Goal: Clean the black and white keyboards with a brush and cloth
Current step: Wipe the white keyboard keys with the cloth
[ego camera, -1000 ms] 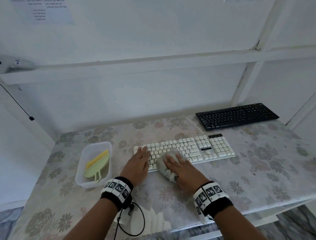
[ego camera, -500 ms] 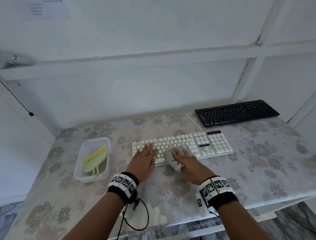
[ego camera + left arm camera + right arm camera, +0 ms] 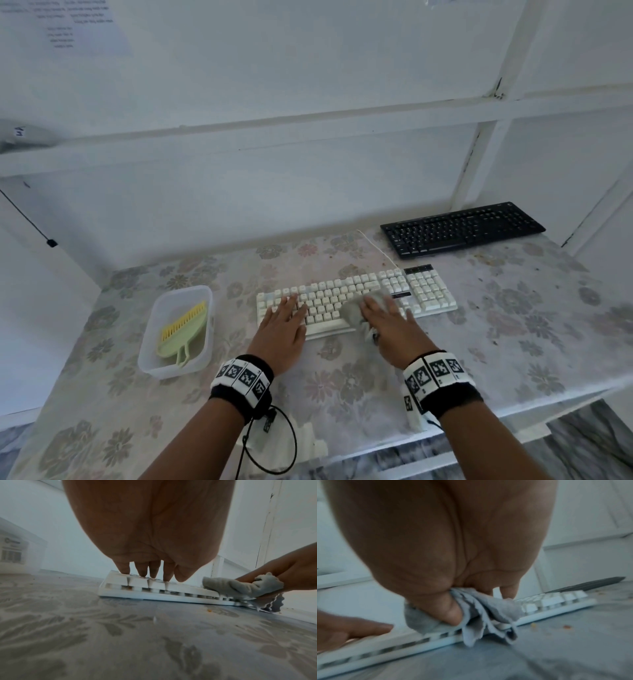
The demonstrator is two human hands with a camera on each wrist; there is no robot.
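Note:
The white keyboard (image 3: 428, 291) lies mid-table on the flowered cover. My left hand (image 3: 286, 308) rests flat on its left keys, fingers straight, and the fingertips (image 3: 142, 573) press the key tops (image 3: 154, 588). My right hand (image 3: 385, 310) holds a crumpled grey cloth (image 3: 354, 310) against the middle keys. Its thumb (image 3: 452, 614) pinches the cloth (image 3: 488, 608) over the keyboard's front edge (image 3: 553, 601). The black keyboard (image 3: 462, 229) lies at the back right, untouched. A green brush with yellow bristles (image 3: 183, 329) lies in a clear tub.
The clear plastic tub (image 3: 181, 291) stands left of the white keyboard. A white cable (image 3: 376, 248) runs from the keyboard toward the back wall. Small crumbs (image 3: 566, 626) lie on the table cover (image 3: 513, 325) in front of the keyboard. White walls close in the back and sides.
My right hand has slid the cloth to the right along the white keyboard's keys. My left hand has stayed on the left keys.

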